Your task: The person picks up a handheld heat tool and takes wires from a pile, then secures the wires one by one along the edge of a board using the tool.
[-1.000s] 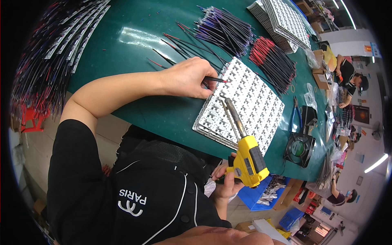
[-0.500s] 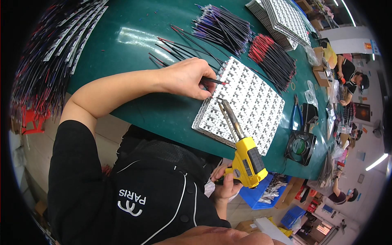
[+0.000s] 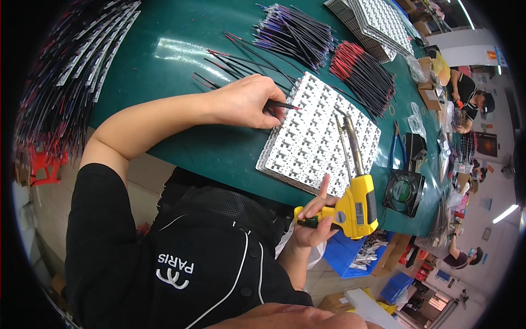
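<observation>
My left hand [image 3: 249, 102] rests by the left edge of a stack of white panels [image 3: 329, 131] set with rows of small metal parts. Its fingers are closed on black wires [image 3: 283, 104], whose red tip points over the panel. In my right hand [image 3: 316, 222] is a yellow soldering gun [image 3: 353, 211], gripped by its handle, one finger stretched forward. The gun's metal tip and thin feed tube stand above the panel, apart from the wires. Loose black wires with red ends [image 3: 241, 68] lie beyond my left hand.
Bundles of black-purple wires [image 3: 296, 35] and black-red wires [image 3: 362, 77] lie at the back. Farther right are more panels [image 3: 378, 24], pliers [image 3: 398, 145] and a black fan [image 3: 404, 192]. Wired strips [image 3: 82, 66] hang at left. A blue bin [image 3: 339, 255] stands below the table edge. People work at right.
My right hand has moved the soldering gun up and to the right, away from the wire tips. The left hand has shifted slightly left, still holding the wires.
</observation>
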Motion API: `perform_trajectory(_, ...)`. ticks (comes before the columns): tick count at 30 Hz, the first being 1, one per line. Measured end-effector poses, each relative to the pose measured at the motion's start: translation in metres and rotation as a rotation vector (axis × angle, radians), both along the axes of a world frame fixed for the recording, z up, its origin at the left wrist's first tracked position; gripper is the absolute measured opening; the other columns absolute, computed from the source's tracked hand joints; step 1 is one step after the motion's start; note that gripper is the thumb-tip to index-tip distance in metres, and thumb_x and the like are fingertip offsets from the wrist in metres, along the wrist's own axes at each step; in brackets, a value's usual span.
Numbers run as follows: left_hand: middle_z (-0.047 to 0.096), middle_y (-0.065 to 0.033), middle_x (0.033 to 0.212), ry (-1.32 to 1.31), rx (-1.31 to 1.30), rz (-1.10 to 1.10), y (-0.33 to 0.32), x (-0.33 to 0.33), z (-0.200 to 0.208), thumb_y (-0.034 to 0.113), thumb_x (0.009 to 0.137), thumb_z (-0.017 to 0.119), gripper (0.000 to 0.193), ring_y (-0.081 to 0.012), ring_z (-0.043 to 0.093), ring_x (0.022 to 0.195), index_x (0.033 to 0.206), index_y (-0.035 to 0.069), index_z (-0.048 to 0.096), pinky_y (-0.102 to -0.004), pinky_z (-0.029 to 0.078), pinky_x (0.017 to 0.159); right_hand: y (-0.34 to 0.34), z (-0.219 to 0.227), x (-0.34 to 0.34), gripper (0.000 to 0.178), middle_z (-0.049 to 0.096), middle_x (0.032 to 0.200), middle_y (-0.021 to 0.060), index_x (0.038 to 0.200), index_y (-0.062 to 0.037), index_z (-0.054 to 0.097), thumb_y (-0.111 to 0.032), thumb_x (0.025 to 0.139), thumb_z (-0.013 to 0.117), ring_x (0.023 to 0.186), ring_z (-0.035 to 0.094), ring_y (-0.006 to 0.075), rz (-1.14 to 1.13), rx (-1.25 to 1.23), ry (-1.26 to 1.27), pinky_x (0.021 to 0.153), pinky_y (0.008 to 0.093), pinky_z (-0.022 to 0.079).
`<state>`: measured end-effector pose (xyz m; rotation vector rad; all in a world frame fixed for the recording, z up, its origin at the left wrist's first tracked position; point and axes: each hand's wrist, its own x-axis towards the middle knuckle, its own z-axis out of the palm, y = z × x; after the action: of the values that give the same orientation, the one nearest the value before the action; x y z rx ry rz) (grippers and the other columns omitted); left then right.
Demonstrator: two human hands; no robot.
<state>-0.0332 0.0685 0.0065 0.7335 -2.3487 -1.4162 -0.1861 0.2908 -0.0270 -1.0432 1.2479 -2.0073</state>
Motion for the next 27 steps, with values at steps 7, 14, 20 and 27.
perform_trajectory(7,0.06,-0.0107,0.072,0.046,0.057,-0.032,0.002,0.0,-0.001,0.005,0.07,0.065,0.014,-0.0135,0.058,0.065,0.077,-0.006,0.061,-0.0263,0.047,0.062,-0.004,-0.003,0.005,0.036,0.041,0.051,0.0024,0.105,0.0039,0.042,-0.026,0.086,0.048,0.039,0.043,0.0114,-0.029,0.079,0.013,0.111,0.0504,0.013)
perform_trajectory(14,0.061,-0.0103,0.073,-0.026,0.015,-0.035,0.003,0.0,0.003,0.004,0.069,0.063,0.013,-0.0142,0.059,0.067,0.077,-0.006,0.061,-0.0261,0.049,0.064,0.011,0.008,0.004,0.033,0.044,0.052,0.0034,0.1,0.0026,0.043,-0.026,0.084,0.052,0.041,0.046,0.0132,0.017,0.127,0.017,0.101,0.0538,0.032)
perform_trajectory(20,0.061,-0.0097,0.073,-0.033,0.007,-0.016,0.004,0.0,0.002,0.004,0.068,0.062,0.012,-0.0135,0.058,0.064,0.076,-0.006,0.06,-0.0251,0.049,0.062,0.039,0.024,0.02,0.038,0.047,0.055,0.0049,0.094,0.0028,0.046,-0.03,0.082,0.06,0.043,0.049,0.0149,0.015,0.311,-0.016,0.072,0.0461,0.05)
perform_trajectory(27,0.061,-0.0097,0.073,-0.03,-0.001,-0.002,0.005,0.0,0.002,0.004,0.068,0.062,0.013,-0.0132,0.059,0.064,0.076,-0.006,0.061,-0.0251,0.049,0.062,0.046,0.024,0.022,0.033,0.048,0.057,0.0065,0.09,0.0035,0.047,-0.027,0.083,0.057,0.045,0.049,0.016,0.038,0.394,-0.05,0.069,0.0442,0.049)
